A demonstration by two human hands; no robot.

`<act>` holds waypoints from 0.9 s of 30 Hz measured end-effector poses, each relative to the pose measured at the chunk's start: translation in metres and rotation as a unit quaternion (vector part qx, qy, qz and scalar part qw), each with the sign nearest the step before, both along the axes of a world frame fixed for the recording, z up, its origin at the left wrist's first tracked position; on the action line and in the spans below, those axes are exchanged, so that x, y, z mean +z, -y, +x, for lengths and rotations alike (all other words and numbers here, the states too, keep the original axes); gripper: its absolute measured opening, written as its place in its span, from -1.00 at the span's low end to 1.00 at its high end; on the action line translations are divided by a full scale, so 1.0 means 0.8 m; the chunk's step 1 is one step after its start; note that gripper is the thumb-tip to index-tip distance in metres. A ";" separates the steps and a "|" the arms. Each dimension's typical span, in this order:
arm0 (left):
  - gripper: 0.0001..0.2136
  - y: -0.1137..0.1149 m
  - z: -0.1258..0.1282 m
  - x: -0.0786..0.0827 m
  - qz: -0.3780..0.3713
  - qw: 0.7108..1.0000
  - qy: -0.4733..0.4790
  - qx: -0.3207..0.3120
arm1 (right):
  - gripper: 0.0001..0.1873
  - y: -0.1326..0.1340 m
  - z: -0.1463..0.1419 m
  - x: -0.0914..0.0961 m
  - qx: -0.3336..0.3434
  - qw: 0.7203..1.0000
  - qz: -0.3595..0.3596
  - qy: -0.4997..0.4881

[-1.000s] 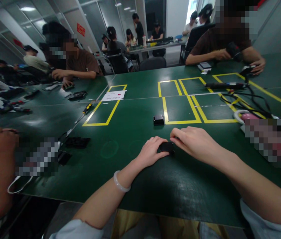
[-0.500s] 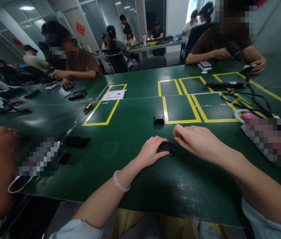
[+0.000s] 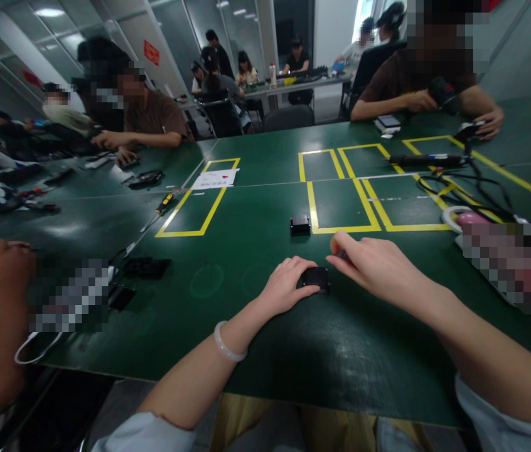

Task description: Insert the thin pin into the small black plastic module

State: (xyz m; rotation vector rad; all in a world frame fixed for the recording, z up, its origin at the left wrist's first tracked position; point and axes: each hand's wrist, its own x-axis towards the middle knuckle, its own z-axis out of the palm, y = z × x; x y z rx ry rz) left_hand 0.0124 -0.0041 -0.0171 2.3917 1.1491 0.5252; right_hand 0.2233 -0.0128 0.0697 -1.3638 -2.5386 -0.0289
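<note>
The left hand (image 3: pixel 287 285) grips the block (image 3: pixel 316 279) on the table (image 3: pixel 256 351), thumb on the near side, fingers on the far. The right hand (image 3: pixel 371 263) is nearby, fingers curled; whether they pinch anything I can't make out. From them the block lies just left and slightly nearer the body, its long axis unclear under the left fingers. Beyond, a second block (image 3: pixel 300 225) sits beside yellow tape (image 3: pixel 345 230).

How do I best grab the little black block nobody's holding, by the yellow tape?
Probably pinch the little black block by its left and right sides, coming from above. It's boxy and sits low on the table, and the yellow tape beside it is flat, so it shouldn't block you.
</note>
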 end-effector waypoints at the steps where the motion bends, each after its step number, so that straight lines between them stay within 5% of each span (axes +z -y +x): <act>1: -0.65 0.000 0.000 0.000 0.001 1.000 -0.001 0.000 | -0.83 0.000 -0.001 -0.002 0.002 1.000 -0.005 -0.016; 6: -0.66 0.000 0.000 0.000 0.004 1.000 -0.006 -0.001 | -0.78 -0.004 -0.007 -0.017 0.033 0.996 -0.001 -0.085; 17: -0.65 -0.001 -0.001 -0.003 0.012 1.000 -0.004 -0.007 | -0.75 -0.011 -0.006 -0.045 0.050 0.972 0.178 -0.147; 27: -0.66 0.000 0.000 0.001 0.008 1.000 -0.007 -0.007 | -0.73 -0.008 0.002 -0.019 0.063 0.993 0.058 -0.086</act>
